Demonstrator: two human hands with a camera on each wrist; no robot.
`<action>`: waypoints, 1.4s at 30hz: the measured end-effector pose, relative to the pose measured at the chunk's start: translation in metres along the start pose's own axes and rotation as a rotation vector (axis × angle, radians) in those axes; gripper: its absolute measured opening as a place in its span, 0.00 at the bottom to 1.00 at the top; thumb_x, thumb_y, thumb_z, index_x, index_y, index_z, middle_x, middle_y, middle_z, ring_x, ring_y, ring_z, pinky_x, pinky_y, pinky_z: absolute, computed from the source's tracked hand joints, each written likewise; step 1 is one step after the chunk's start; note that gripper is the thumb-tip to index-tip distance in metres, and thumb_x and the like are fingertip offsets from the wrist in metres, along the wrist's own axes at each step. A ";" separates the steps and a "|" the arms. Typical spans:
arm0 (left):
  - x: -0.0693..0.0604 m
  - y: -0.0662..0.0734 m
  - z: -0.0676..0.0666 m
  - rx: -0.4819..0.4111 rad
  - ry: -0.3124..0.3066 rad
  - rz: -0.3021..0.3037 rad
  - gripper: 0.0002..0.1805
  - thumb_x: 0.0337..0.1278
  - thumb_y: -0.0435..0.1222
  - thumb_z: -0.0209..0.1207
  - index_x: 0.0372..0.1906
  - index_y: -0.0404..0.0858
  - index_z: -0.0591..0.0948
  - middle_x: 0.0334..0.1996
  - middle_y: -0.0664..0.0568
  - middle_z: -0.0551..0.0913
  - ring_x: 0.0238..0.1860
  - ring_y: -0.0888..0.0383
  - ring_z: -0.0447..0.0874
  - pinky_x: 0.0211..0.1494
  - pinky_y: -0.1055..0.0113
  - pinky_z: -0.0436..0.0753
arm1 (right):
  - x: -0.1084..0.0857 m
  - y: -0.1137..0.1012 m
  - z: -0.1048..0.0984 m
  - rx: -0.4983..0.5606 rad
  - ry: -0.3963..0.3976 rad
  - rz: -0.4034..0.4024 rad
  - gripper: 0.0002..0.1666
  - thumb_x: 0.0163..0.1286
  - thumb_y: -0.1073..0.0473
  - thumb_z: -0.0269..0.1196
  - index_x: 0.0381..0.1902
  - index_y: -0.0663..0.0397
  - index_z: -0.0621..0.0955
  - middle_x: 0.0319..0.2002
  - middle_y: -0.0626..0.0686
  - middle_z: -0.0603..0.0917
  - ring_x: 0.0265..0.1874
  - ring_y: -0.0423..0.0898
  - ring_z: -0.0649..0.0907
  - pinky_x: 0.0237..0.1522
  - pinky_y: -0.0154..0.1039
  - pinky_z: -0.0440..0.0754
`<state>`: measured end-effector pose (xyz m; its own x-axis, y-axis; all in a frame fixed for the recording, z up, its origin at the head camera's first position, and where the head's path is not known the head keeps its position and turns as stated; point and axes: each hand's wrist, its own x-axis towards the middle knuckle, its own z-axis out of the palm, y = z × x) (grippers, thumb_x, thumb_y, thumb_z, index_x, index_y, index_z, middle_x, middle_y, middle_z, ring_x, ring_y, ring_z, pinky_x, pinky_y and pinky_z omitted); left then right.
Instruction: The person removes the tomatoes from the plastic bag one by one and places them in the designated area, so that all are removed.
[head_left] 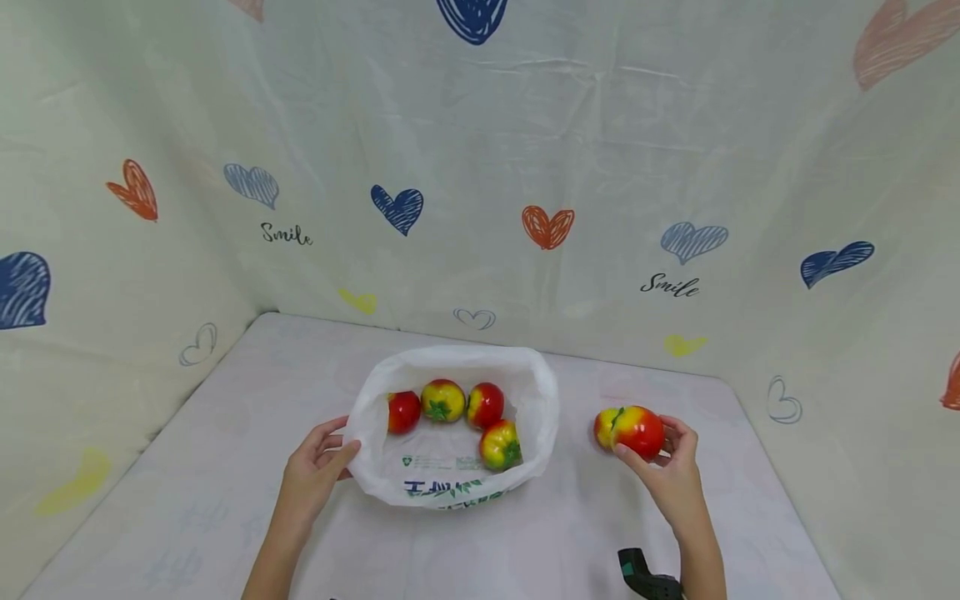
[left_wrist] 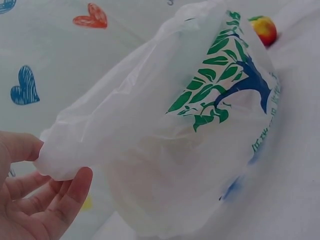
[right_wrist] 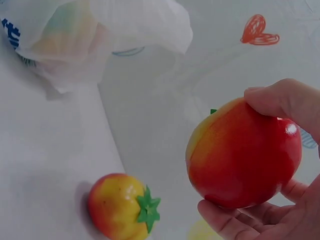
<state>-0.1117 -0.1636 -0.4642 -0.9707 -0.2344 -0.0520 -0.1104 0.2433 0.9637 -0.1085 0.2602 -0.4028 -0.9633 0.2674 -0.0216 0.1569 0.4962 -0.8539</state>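
A white plastic bag (head_left: 453, 358) with green and blue print stands on the table with its mouth open. Inside lie several red and yellow tomatoes (head_left: 444, 402) with green star-shaped tops. My left hand (head_left: 315, 462) pinches the bag's left rim between thumb and fingers; the left wrist view shows the bag's side (left_wrist: 150, 150) stretching from that hand (left_wrist: 45, 200). To the right of the bag, my right hand (head_left: 671, 471) grips a red tomato (right_wrist: 245, 155), raised off the table. Another tomato (right_wrist: 117, 207) rests on the table just left of it, partly hidden in the head view.
The table (head_left: 225, 467) has a white cover, and a pale cloth (head_left: 472, 150) printed with hearts rises behind and beside it. A black device (head_left: 647, 575) sits by my right wrist at the front.
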 end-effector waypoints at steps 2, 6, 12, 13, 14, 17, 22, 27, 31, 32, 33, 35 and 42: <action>-0.005 0.012 0.000 0.008 0.007 -0.016 0.30 0.56 0.49 0.60 0.62 0.40 0.69 0.43 0.43 0.77 0.34 0.60 0.82 0.35 0.72 0.84 | 0.002 0.006 -0.004 -0.004 0.017 0.019 0.53 0.59 0.51 0.67 0.69 0.57 0.46 0.64 0.65 0.59 0.59 0.55 0.64 0.38 0.10 0.64; -0.012 0.029 0.000 0.012 0.000 -0.039 0.28 0.58 0.45 0.59 0.62 0.38 0.69 0.43 0.43 0.77 0.32 0.66 0.80 0.34 0.76 0.82 | 0.006 0.017 -0.011 -0.032 0.041 0.034 0.54 0.59 0.49 0.66 0.72 0.53 0.46 0.64 0.65 0.60 0.59 0.56 0.65 0.36 0.10 0.64; 0.006 -0.006 0.001 0.026 -0.005 -0.059 0.31 0.56 0.53 0.58 0.63 0.47 0.68 0.47 0.47 0.77 0.36 0.63 0.82 0.38 0.73 0.83 | 0.032 0.076 -0.014 -0.077 0.090 0.085 0.58 0.56 0.42 0.66 0.73 0.50 0.45 0.68 0.65 0.57 0.62 0.61 0.62 0.51 0.41 0.81; 0.009 -0.014 0.002 0.023 -0.002 -0.062 0.32 0.54 0.55 0.59 0.63 0.49 0.68 0.47 0.48 0.77 0.37 0.62 0.82 0.38 0.73 0.83 | 0.039 0.090 -0.014 -0.073 0.107 0.095 0.60 0.54 0.39 0.67 0.73 0.49 0.45 0.68 0.64 0.56 0.62 0.61 0.61 0.53 0.49 0.79; 0.011 -0.018 0.002 0.024 0.002 -0.053 0.32 0.54 0.56 0.59 0.63 0.49 0.68 0.46 0.48 0.77 0.37 0.61 0.82 0.38 0.72 0.84 | 0.044 0.102 -0.014 -0.070 0.123 0.104 0.62 0.53 0.37 0.67 0.72 0.49 0.44 0.68 0.64 0.56 0.62 0.61 0.61 0.54 0.56 0.76; 0.008 -0.015 0.003 0.018 0.012 -0.031 0.31 0.54 0.53 0.60 0.62 0.47 0.69 0.45 0.46 0.77 0.36 0.60 0.82 0.36 0.72 0.84 | 0.047 0.109 -0.015 -0.055 0.147 0.145 0.63 0.53 0.38 0.67 0.72 0.52 0.43 0.68 0.67 0.53 0.63 0.64 0.59 0.57 0.62 0.70; -0.012 0.024 0.001 0.024 0.006 -0.010 0.30 0.57 0.47 0.60 0.61 0.38 0.69 0.43 0.42 0.77 0.34 0.61 0.82 0.35 0.74 0.83 | 0.039 0.091 -0.018 -0.033 0.165 0.213 0.59 0.57 0.47 0.67 0.71 0.57 0.42 0.68 0.70 0.51 0.64 0.66 0.55 0.62 0.63 0.62; -0.014 0.031 0.001 0.029 -0.001 -0.028 0.29 0.58 0.46 0.59 0.61 0.38 0.69 0.45 0.41 0.77 0.34 0.62 0.81 0.35 0.74 0.83 | 0.037 0.086 -0.019 -0.014 0.149 0.227 0.56 0.59 0.53 0.65 0.69 0.63 0.41 0.67 0.73 0.49 0.64 0.67 0.54 0.65 0.63 0.57; -0.014 0.032 0.000 0.025 -0.009 -0.045 0.28 0.58 0.45 0.59 0.61 0.39 0.69 0.46 0.40 0.76 0.36 0.60 0.82 0.37 0.73 0.84 | 0.043 0.094 -0.017 -0.018 0.139 0.235 0.54 0.61 0.54 0.63 0.69 0.64 0.40 0.66 0.74 0.49 0.64 0.67 0.55 0.67 0.62 0.55; -0.014 0.031 0.000 0.025 -0.008 -0.033 0.28 0.58 0.46 0.59 0.61 0.39 0.69 0.45 0.40 0.76 0.35 0.60 0.82 0.37 0.73 0.84 | 0.045 0.096 -0.016 -0.017 0.142 0.238 0.54 0.61 0.54 0.63 0.69 0.64 0.40 0.65 0.74 0.50 0.63 0.67 0.55 0.67 0.62 0.55; -0.013 0.029 0.000 0.024 -0.005 -0.022 0.29 0.58 0.47 0.59 0.61 0.39 0.69 0.45 0.41 0.77 0.34 0.61 0.82 0.36 0.73 0.84 | 0.047 0.099 -0.016 -0.016 0.146 0.241 0.53 0.62 0.53 0.62 0.68 0.64 0.40 0.65 0.74 0.50 0.63 0.67 0.55 0.67 0.61 0.55; -0.012 0.025 0.000 0.012 0.005 0.010 0.29 0.57 0.47 0.60 0.60 0.37 0.70 0.42 0.42 0.77 0.32 0.61 0.81 0.33 0.73 0.83 | 0.050 0.105 -0.014 -0.003 0.150 0.249 0.54 0.61 0.53 0.63 0.68 0.65 0.40 0.65 0.74 0.50 0.63 0.68 0.55 0.68 0.61 0.53; -0.013 0.031 -0.002 0.019 -0.021 -0.042 0.28 0.58 0.46 0.59 0.61 0.40 0.69 0.46 0.40 0.76 0.36 0.61 0.81 0.38 0.73 0.84 | 0.056 0.111 -0.012 0.023 0.121 0.276 0.53 0.61 0.56 0.62 0.67 0.68 0.40 0.63 0.77 0.52 0.62 0.69 0.59 0.66 0.59 0.59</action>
<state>-0.1024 -0.1546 -0.4335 -0.9694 -0.2248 -0.0982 -0.1552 0.2516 0.9553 -0.1420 0.3405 -0.4926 -0.8516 0.4871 -0.1936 0.4031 0.3726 -0.8359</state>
